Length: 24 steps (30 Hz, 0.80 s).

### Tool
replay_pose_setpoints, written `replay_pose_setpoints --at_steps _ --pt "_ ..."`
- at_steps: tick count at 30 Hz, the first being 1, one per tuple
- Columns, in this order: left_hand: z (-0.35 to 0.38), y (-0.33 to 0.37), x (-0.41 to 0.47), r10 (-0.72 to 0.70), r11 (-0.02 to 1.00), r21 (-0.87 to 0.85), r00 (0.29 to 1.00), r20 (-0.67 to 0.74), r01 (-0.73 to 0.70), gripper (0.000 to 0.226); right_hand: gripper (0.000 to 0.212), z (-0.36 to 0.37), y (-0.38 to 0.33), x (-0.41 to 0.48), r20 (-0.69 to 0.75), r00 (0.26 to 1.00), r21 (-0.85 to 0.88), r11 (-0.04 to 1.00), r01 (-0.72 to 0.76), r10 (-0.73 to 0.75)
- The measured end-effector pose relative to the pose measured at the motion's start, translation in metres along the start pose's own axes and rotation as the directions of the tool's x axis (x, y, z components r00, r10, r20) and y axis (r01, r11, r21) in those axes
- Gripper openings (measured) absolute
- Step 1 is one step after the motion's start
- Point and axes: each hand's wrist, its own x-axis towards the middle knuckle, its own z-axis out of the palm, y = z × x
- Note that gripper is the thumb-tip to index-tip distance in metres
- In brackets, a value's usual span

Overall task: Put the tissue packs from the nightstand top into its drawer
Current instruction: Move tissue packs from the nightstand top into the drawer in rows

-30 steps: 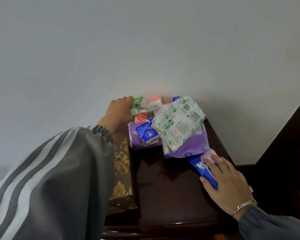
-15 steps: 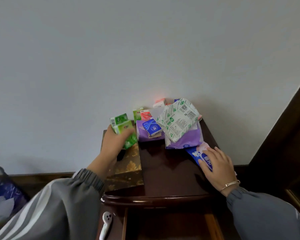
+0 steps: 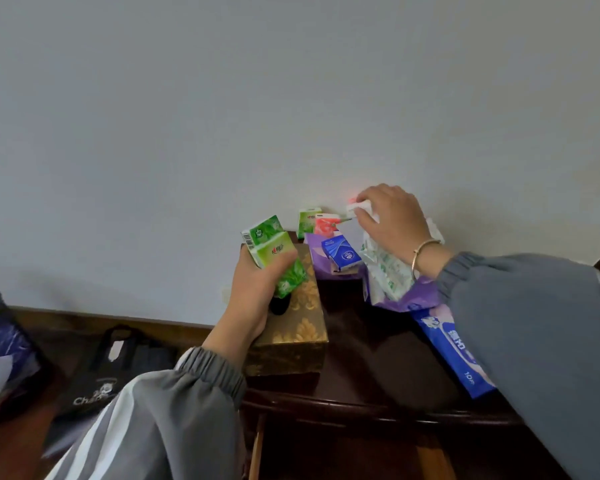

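Though only the head view shows the scene, it makes both grips plain: the left hand [image 3: 257,296] curls round a handful of small green packs [image 3: 274,251], thumb across the front one, above the gold tissue box [image 3: 302,327] at the left edge of the nightstand [image 3: 378,344]. The right hand [image 3: 392,220] reaches to the back edge, by the wall, and pinches a white-and-red pack [image 3: 359,206] between thumb and fingertips. Along that back edge stand a green pack [image 3: 308,218] and a red pack [image 3: 326,226], with a small blue pack [image 3: 342,252] on a purple pack [image 3: 316,251]. A soft white-and-green pack [image 3: 383,271] slumps under the right wrist, and a long blue pack [image 3: 454,348] lies at the right edge. The drawer [image 3: 326,452] appears pulled out below the front edge. These packs look light, soft and film-wrapped, so probably slippery. The small ones suit a grip across their narrow sides, the floppy ones a hold round the middle, since a corner pinch would likely let them sag
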Motion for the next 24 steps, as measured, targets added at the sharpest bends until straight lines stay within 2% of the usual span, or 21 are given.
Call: replay_pose_setpoints --at_steps 3,6,8,11,16,20,24 --pt "-0.001 0.000 0.001 0.002 1.000 -0.026 1.000 0.008 -0.001 0.059 0.047 0.025 0.013 0.048 0.301 0.942 -0.030 0.989 -0.146 0.149" --pt "-0.002 -0.001 0.001 0.001 0.999 -0.046 1.000 0.008 0.000 0.055 0.074 0.047 0.019 0.047 0.456 0.876 0.080 0.973 -0.216 0.157" --pt "-0.004 -0.003 0.002 -0.002 0.999 -0.054 0.999 0.034 0.003 0.050 0.079 0.055 0.023 0.028 0.469 0.876 0.095 0.980 -0.176 0.112" --pt "-0.006 -0.003 0.003 -0.003 0.998 -0.064 0.999 0.050 0.006 0.047 0.075 0.058 0.029 -0.001 0.424 0.905 0.050 0.998 -0.049 0.023" --pt "-0.007 -0.002 0.002 -0.013 0.998 -0.066 0.999 0.050 0.016 0.041 0.071 0.058 0.029 -0.031 0.341 0.939 0.153 0.988 -0.014 -0.039" --pt "-0.005 0.000 -0.001 -0.015 0.999 -0.049 0.999 0.045 0.018 0.049 0.076 0.059 0.024 -0.013 0.313 0.949 0.153 0.985 -0.086 0.034" --pt "-0.002 0.000 -0.002 -0.014 1.000 -0.005 1.000 0.019 0.014 0.057 0.095 0.070 0.013 0.001 0.447 0.887 -0.044 0.993 -0.109 0.117"
